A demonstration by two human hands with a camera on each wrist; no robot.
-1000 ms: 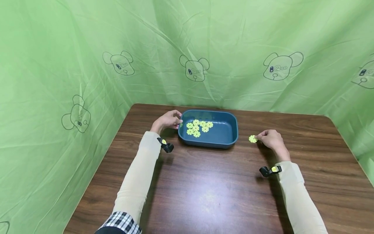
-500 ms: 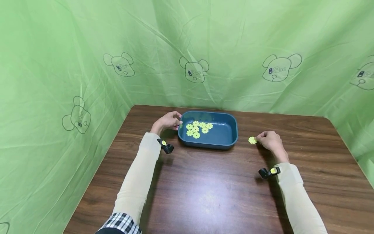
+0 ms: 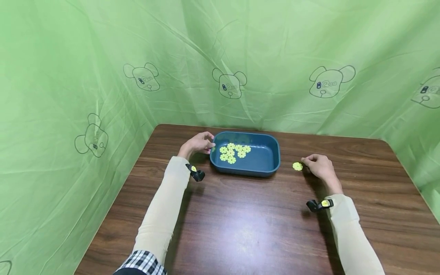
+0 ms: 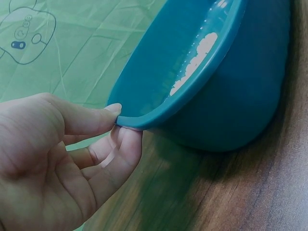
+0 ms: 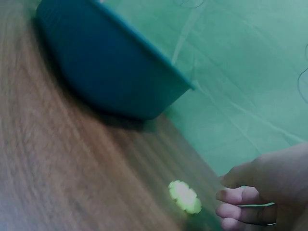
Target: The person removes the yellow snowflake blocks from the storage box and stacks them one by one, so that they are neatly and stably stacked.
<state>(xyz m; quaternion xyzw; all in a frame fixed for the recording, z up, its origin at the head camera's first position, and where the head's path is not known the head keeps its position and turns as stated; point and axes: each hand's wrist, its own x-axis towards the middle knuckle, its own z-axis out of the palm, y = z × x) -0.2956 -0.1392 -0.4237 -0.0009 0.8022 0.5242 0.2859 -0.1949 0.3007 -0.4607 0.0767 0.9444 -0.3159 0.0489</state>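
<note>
The left hand (image 3: 198, 142) grips the rim of a blue basin (image 3: 262, 158) at its left end, the thumb on top and the other fingers clamped from underneath. Inside, toward that same end, a cluster of yellow flower-shaped pieces (image 3: 230, 152) lies flat on the basin's floor, with some touching.

The right hand (image 3: 319, 166) is just beside 1 yellow disc (image 3: 297, 166) with a scalloped edge, which lies flat on the tabletop (image 3: 240, 217) to the right of the basin, well apart from its wall. The right wrist view shows the fingers loosely bent and clear of the disc, holding nothing; the thumb is near the forefinger, a small gap between them.

Both arms wear pale sleeves (image 3: 172, 198), and 1 black device (image 3: 195, 172) is at each wrist. Behind the tabletop hangs a green curtain (image 3: 268, 46) printed with outlined animal heads (image 3: 230, 84).
</note>
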